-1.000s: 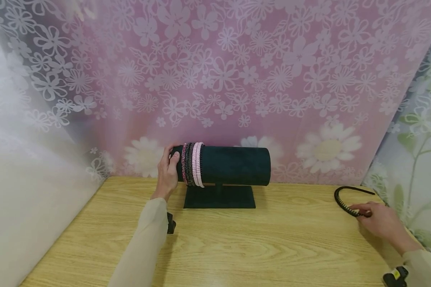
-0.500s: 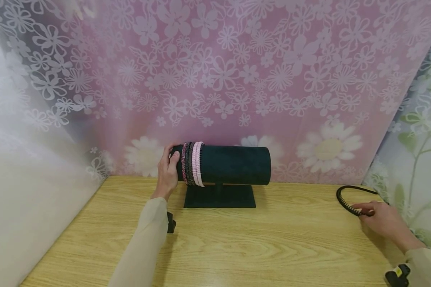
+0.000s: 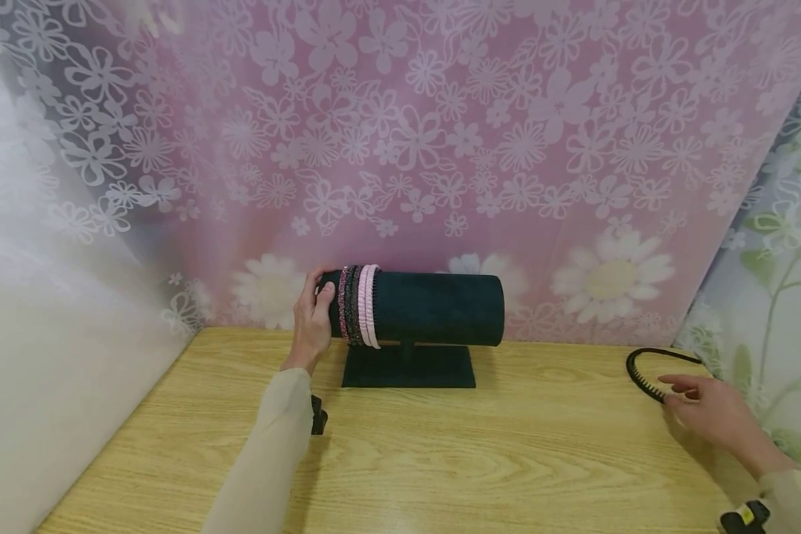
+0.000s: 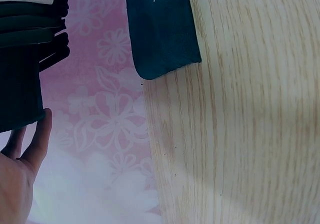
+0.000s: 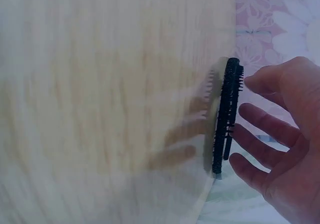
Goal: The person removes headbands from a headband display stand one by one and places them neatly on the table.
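Me: Setting: wood-grain table (image 3: 541, 445) under the display stand (image 3: 440, 308); pink flowered backdrop (image 3: 400, 133) behind it.

Partner: Grip state, then outward.

Me: My right hand (image 3: 710, 408), far to the right of the display stand: fingers spread apart at the black headband (image 5: 226, 104), not clamped on it. Fingertip contact: cannot tell. The black headband lies on the table, right of the display stand and well apart from it. My left hand (image 3: 312, 315) is clamped on the display stand's left end, thumb in front. Next to it, around the display stand: the speckled red band (image 3: 343, 305), then dark banding (image 3: 353, 305), then pale pink banding (image 3: 367, 305).

Partner: Progress?

Me: Judgement only. Done: a row of bands sits side by side on the display stand's left part. Left: the black headband, off the display stand, so its step seems unfinished. Grasp or release, these views do not settle.

Partner: Counts?

Me: Display stand, one. Loose black headband, one. Speckled red band, one. Pale pink, apparently two strips. Dark, at least one; crowding hides the exact number. Hands, two.
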The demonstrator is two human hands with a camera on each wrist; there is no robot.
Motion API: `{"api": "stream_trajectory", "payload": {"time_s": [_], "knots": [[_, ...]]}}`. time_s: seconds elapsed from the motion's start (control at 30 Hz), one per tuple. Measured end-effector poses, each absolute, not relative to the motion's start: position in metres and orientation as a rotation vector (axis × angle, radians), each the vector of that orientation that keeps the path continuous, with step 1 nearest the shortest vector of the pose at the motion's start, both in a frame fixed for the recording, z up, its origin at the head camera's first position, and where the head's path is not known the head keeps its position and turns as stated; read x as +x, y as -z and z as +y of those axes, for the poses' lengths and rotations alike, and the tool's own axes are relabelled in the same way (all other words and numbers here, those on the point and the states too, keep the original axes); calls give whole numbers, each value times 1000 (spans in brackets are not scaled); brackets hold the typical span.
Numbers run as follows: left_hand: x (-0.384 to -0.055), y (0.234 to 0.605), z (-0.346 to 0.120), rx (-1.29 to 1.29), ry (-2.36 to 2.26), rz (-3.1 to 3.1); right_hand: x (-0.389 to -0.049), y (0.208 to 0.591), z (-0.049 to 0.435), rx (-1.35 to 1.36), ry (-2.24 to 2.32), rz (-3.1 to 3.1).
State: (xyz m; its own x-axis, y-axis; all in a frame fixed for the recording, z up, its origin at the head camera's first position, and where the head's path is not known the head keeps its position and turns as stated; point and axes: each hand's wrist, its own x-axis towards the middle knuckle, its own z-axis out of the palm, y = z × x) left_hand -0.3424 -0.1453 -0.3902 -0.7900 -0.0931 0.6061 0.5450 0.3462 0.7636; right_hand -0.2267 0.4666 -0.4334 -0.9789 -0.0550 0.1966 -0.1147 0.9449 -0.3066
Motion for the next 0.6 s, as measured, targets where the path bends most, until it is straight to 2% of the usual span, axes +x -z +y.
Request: {"api": "stream_trajectory", "payload": {"time_s": [0.6], "knots": [[-346,393,-145,-378,1537,-2049,-212,406,413,147,-493,-2719]]}}
